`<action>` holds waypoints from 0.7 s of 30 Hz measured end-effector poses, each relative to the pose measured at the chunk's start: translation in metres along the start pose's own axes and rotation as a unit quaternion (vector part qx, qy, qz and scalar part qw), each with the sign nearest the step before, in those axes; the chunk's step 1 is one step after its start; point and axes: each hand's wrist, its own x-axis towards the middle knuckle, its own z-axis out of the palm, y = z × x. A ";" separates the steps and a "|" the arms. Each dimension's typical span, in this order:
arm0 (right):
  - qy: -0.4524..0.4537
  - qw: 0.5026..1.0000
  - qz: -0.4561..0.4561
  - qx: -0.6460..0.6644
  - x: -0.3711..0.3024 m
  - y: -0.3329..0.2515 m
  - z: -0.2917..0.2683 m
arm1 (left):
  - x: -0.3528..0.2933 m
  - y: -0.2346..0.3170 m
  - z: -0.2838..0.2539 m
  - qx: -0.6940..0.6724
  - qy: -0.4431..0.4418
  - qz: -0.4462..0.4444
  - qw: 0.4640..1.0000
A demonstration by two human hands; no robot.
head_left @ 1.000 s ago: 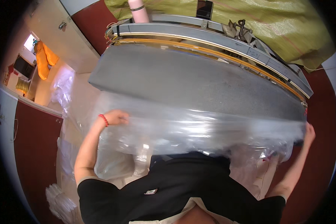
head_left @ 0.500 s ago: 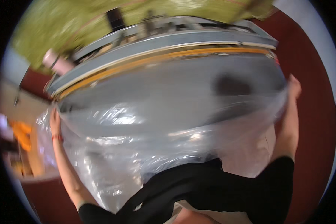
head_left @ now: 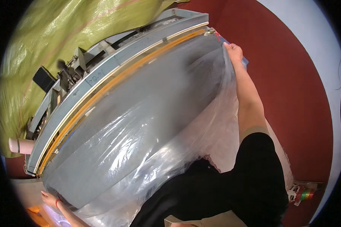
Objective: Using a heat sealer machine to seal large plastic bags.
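Observation:
A wide clear plastic sheet (head_left: 129, 140) spreads over a dark grey surface and drapes down against my black shirt. My right hand (head_left: 234, 52) pinches its far right corner, beside the end of a long grey metal frame (head_left: 102, 68). Down at the near left, my left hand (head_left: 49, 198), with a red bracelet at the wrist, is closed on the sheet's left edge; its fingertips are partly hidden. Along the frame's near side run an orange strip (head_left: 113, 83) and a pale strip. Bright glare and creases cross the plastic.
A pink cylinder (head_left: 21, 146) sticks out at the frame's left end. Behind the frame lies a yellow-green woven sheet (head_left: 64, 28), with a black box (head_left: 44, 78) near it. Dark red floor (head_left: 284, 94) extends on the right. A rainbow-striped roll (head_left: 307, 194) lies at the lower right.
My view has turned, so the frame now slants from lower left to upper right. My right hand appears farther up, my left hand lower; the plastic sheet stays stretched between them.

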 end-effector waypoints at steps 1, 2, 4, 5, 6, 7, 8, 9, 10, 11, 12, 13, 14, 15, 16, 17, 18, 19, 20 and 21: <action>-0.019 0.998 -0.018 0.049 0.003 -0.001 0.007 | 0.000 0.020 -0.007 -0.152 0.023 0.042 0.987; -0.019 0.997 -0.025 0.077 0.009 0.018 -0.006 | -0.027 0.122 -0.027 -0.351 -0.020 0.112 0.929; -0.056 0.982 -0.013 0.180 0.012 0.020 -0.005 | -0.095 0.252 -0.136 -0.517 -0.198 0.083 0.828; -0.096 0.956 -0.005 0.278 0.012 0.016 0.000 | -0.137 0.306 -0.200 -0.549 -0.278 0.117 0.779; -0.095 0.956 -0.004 0.278 0.015 0.020 -0.002 | -0.173 0.351 -0.244 -0.549 -0.376 0.174 0.726; -0.140 0.950 -0.031 0.279 0.020 0.030 -0.005 | -0.213 0.387 -0.276 -0.575 -0.484 0.200 0.629; -0.184 0.941 -0.057 0.278 0.025 0.040 -0.008 | -0.248 0.416 -0.299 -0.587 -0.612 0.234 0.475; -0.177 0.943 -0.048 0.279 0.032 0.055 -0.010 | -0.277 0.443 -0.314 -0.518 -0.712 0.315 0.353; -0.139 0.959 -0.075 0.234 0.036 0.059 -0.004 | -0.315 0.465 -0.320 -0.483 -0.740 0.389 0.260; -0.103 0.971 -0.102 0.188 0.036 0.059 0.004 | -0.356 0.483 -0.325 -0.486 -0.735 0.425 0.205; -0.109 0.969 -0.102 0.197 0.026 0.048 0.011 | -0.394 0.494 -0.325 -0.488 -0.689 0.471 0.256; -0.078 0.977 -0.110 0.168 0.011 0.028 0.016 | -0.432 0.504 -0.323 -0.517 -0.639 0.460 0.337; -0.040 0.984 -0.115 0.132 0.002 0.016 0.010 | -0.460 0.513 -0.318 -0.542 -0.583 0.449 0.406; -0.041 0.989 -0.101 0.101 0.001 0.013 0.002 | -0.468 0.521 -0.310 -0.541 -0.582 0.451 0.407; -0.039 0.989 -0.100 0.102 0.004 0.020 0.002 | -0.473 0.529 -0.304 -0.469 -0.724 0.398 0.313; -0.031 0.988 -0.095 0.116 0.008 0.024 0.003 | -0.475 0.532 -0.300 -0.380 -0.839 0.328 0.210; -0.027 0.987 -0.090 0.130 0.013 0.030 0.006 | -0.456 0.527 -0.313 -0.412 -0.829 0.337 0.172; -0.032 0.987 -0.090 0.132 0.016 0.038 0.007 | -0.425 0.518 -0.330 -0.442 -0.818 0.343 0.133; -0.037 0.982 -0.105 0.150 0.019 0.040 0.010 | -0.393 0.506 -0.335 -0.507 -0.776 0.368 0.077; -0.046 0.977 -0.122 0.171 0.019 0.039 0.015 | -0.360 0.489 -0.337 -0.568 -0.724 0.390 0.027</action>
